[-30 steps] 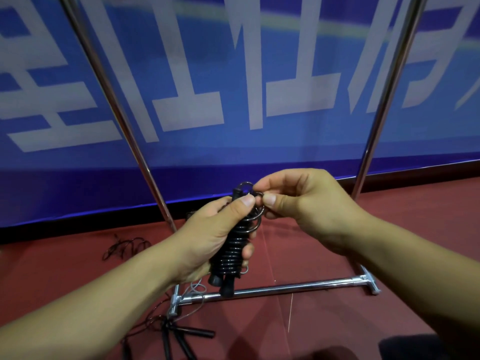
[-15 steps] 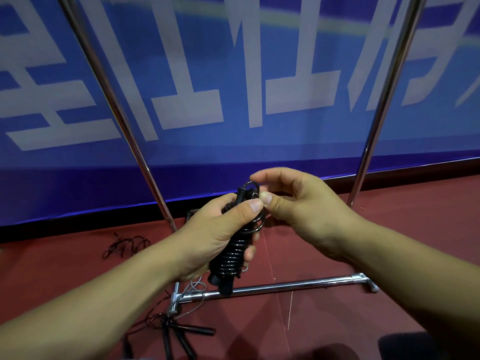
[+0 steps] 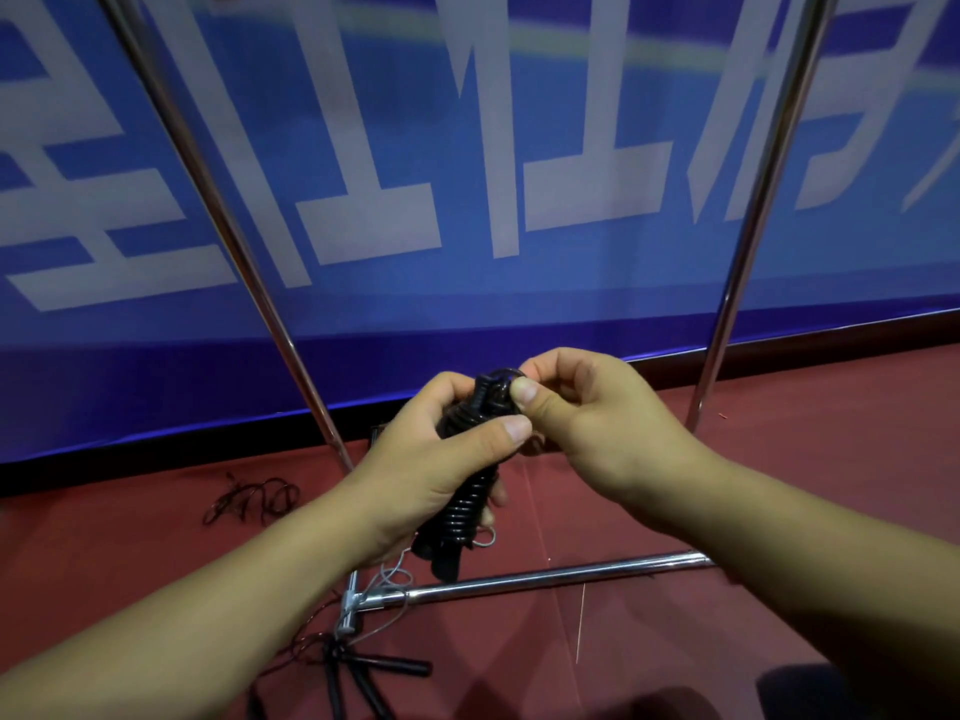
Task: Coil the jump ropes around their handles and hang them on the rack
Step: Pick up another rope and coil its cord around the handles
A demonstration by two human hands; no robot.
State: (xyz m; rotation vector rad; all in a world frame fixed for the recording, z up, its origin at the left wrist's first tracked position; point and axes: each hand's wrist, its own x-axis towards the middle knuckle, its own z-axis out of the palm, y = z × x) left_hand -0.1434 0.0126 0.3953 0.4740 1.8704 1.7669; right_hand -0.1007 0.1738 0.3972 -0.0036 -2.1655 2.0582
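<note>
Jump rope (image 3: 470, 491), black, coiled tight round its paired handles, upright in the left hand (image 3: 431, 459); fingers closed round the bundle, thumb pressed across the upper coils; handle ends protrude below the palm. Right hand (image 3: 587, 423) touching the bundle's top; thumb and forefinger pinched together on a small ring (image 3: 506, 374) there. Rack (image 3: 519, 582), chrome tube: base bar on the floor beneath the hands, two uprights rising either side. Loose black handles (image 3: 384, 667) with thin cord lying by the rack's left foot; tangled dark cord (image 3: 254, 501) further left, near the wall. Floor (image 3: 805, 423) dark red; blue banner (image 3: 467, 174) with large white characters behind the rack.
</note>
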